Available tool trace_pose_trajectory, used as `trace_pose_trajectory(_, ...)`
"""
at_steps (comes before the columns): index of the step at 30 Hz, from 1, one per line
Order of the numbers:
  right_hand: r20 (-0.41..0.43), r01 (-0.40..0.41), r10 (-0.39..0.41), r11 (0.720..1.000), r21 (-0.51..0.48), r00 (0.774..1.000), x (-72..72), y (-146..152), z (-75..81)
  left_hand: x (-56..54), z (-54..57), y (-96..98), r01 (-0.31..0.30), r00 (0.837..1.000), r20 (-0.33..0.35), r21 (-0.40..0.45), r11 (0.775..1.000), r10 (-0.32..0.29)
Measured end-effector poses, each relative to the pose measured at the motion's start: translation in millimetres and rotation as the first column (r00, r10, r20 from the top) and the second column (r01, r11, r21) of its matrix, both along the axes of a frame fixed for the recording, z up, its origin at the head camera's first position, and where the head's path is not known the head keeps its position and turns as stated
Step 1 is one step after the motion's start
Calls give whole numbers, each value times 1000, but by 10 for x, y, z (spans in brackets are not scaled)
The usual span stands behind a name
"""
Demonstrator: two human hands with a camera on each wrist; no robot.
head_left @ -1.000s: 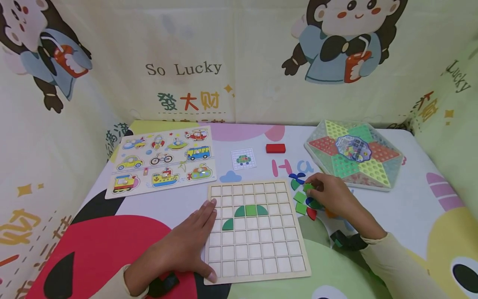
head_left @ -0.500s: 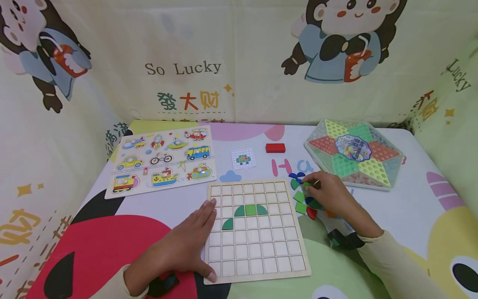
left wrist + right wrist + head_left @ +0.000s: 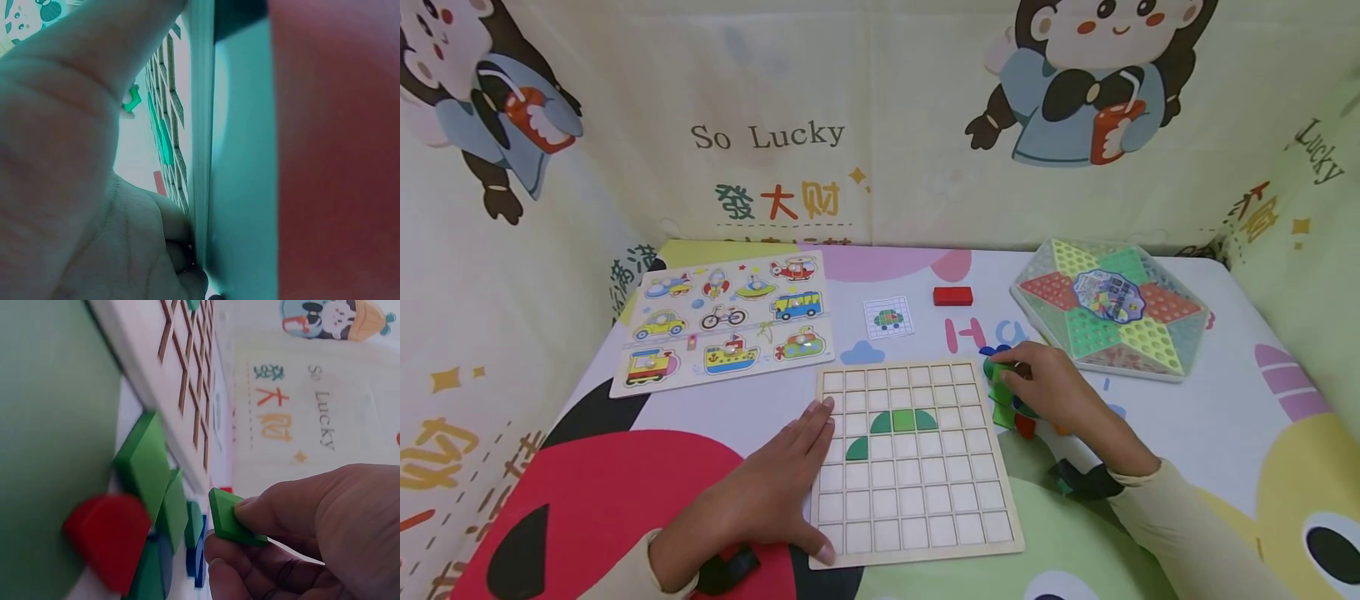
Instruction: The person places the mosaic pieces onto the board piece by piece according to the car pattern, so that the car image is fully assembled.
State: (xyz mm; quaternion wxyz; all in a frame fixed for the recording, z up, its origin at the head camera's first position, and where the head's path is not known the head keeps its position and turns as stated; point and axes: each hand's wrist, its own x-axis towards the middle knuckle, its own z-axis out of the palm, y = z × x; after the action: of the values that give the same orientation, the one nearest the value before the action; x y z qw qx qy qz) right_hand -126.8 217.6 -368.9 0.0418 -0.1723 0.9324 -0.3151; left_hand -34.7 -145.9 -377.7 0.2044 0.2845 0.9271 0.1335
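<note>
A wooden grid board (image 3: 925, 557) lies in front of me. On it, a green square tile (image 3: 904, 421) sits between two dark green quarter-circle tiles, and another quarter-circle tile (image 3: 857, 449) lies lower left. My left hand (image 3: 767, 487) rests against the board's left side, fingers extended and thumb at the near corner. Just beyond the right edge, my right hand (image 3: 1060, 396) pinches a light green square tile (image 3: 231, 515) between thumb and fingers. Below that hand are loose tiles: green squares (image 3: 147, 465), a red rounded piece (image 3: 109, 534) and blue pieces (image 3: 199, 556), partly hidden in the head view.
A small pattern card (image 3: 888, 318) and a red block (image 3: 952, 297) lie behind the board. At back left is a vehicle picture puzzle (image 3: 767, 333). A clear hexagonal box (image 3: 1150, 354) with colored triangles stands at back right.
My right hand has shifted slightly left toward the board with the green square tile in its fingers. The left hand and the tiles on the board have stayed in place.
</note>
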Motion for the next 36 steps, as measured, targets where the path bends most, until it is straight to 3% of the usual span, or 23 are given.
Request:
trace_pose_trajectory(19, 5, -71, 72, 992, -107, 997, 27, -385, -3, 1, 8, 5, 0, 1000, 4, -6, 1000, 0)
trace_pose_trajectory(36, 25, -183, 188, 973, -143, 982, 69, -674, -32, 4, -7, -6, -4, 1000, -2, -3, 1000, 4)
